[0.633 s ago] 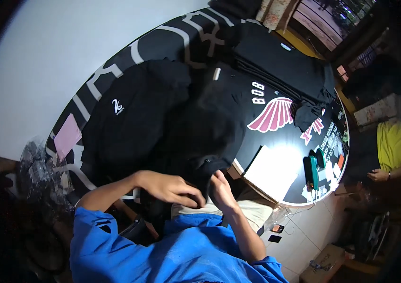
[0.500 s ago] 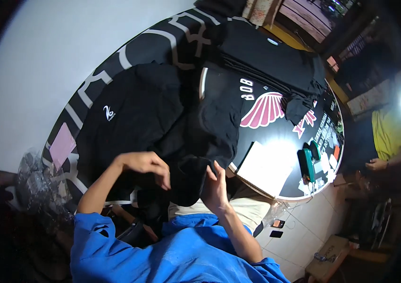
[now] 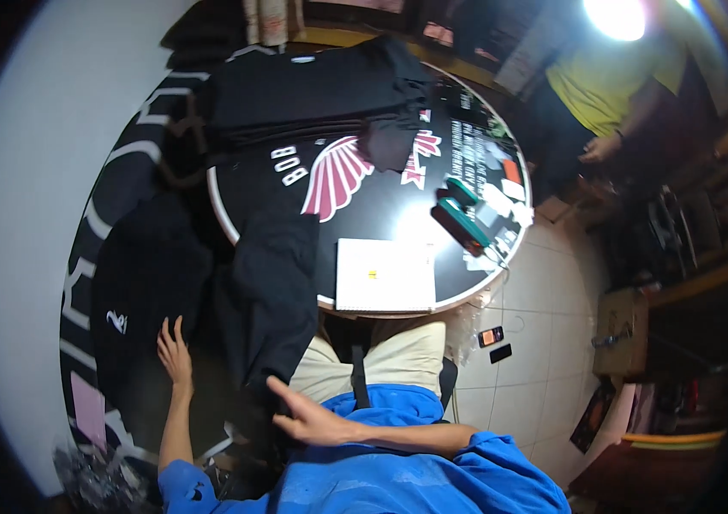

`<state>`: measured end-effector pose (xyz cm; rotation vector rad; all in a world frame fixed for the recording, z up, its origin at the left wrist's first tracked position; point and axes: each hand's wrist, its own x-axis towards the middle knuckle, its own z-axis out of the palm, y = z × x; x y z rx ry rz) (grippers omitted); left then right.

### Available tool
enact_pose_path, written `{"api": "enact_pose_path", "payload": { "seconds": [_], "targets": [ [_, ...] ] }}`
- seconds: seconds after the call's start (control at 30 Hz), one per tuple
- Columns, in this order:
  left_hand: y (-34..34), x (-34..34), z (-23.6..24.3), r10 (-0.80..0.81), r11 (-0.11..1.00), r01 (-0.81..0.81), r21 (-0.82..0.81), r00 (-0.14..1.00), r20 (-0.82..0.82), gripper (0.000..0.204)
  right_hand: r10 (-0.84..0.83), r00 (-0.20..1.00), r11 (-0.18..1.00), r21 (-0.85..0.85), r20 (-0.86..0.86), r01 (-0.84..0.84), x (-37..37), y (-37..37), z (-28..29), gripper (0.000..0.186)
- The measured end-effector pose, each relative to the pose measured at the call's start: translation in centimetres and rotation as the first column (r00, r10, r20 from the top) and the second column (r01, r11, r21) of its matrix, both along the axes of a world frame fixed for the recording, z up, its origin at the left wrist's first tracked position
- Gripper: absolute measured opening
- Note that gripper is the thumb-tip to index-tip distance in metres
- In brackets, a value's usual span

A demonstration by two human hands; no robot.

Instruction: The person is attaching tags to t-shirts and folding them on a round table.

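My left hand [image 3: 175, 351] lies with fingers spread on a black garment [image 3: 141, 274] with a small white emblem, at the left. My right hand [image 3: 311, 415] is at the lower end of another dark cloth piece [image 3: 271, 274], its fingers apart and touching the fabric; that piece stretches from the round table [image 3: 329, 257] down toward my lap. A white spiral notebook [image 3: 385, 283] lies at the table's near edge, right of the cloth.
Folded black shirts [image 3: 304, 94] lie at the table's back. A green device [image 3: 458, 223] sits among small cards at the right. Beyond stands a person in yellow [image 3: 604, 86]. Two phones [image 3: 499, 352] lie on the floor. Crumpled plastic [image 3: 81, 467] is lower left, beside a pink sheet [image 3: 87, 409].
The view has swung, bringing the round table more upright. My hands have moved apart, the left onto the emblem garment; the dark cloth between them now stretches downward beside the notebook.
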<state>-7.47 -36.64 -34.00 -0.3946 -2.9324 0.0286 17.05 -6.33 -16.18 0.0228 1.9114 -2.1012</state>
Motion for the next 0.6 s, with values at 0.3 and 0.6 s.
{"api": "enact_pose_path", "payload": {
  "seconds": [0.3, 0.6],
  "targets": [
    [-3.7, -6.3, 8.6, -0.117, 0.945, 0.095, 0.312, 0.992, 0.053, 0.080, 0.179, 0.930, 0.983, 0.013, -0.320, -0.185, 0.4, 2.5, 4.0, 0.089],
    [-4.7, -8.9, 8.6, -0.092, 0.990, 0.044, 0.131, 0.919, 0.383, 0.075, -0.302, 0.858, 0.763, -0.645, -0.416, -0.043, 8.0, 16.8, 11.3, 0.096]
  ]
}}
